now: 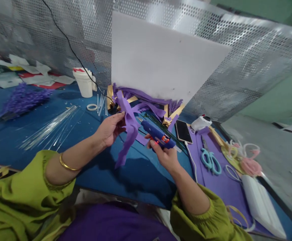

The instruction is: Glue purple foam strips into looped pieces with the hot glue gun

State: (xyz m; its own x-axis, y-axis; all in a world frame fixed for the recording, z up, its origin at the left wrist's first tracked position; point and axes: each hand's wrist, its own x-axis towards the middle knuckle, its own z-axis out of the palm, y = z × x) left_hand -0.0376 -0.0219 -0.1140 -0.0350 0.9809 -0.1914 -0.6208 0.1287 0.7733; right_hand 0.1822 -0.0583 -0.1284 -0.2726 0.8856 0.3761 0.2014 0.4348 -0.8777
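Purple strips of felt-like material (130, 129) hang from my left hand (111, 129), pinched between thumb and fingers. The strips cross one another and one end dangles over the blue table. My right hand (164, 154) is wrapped round a blue glue gun (154, 131) with an orange-red part on its side. A red light glows near my thumb. The gun's nozzle points left toward the purple strips; I cannot tell whether it touches them. A clear glue stick (178, 148) sticks out of the gun's back end.
Purple flower bunches in gold wrapping (173, 112) stand at the back against a white board (161, 57). Left lie clear strips (53, 124), a tape roll (92, 107), a white cup (83, 82) and lavender-like stems (25, 100). Right are a phone (183, 131), scissors (210, 160) and ribbon rolls (250, 166).
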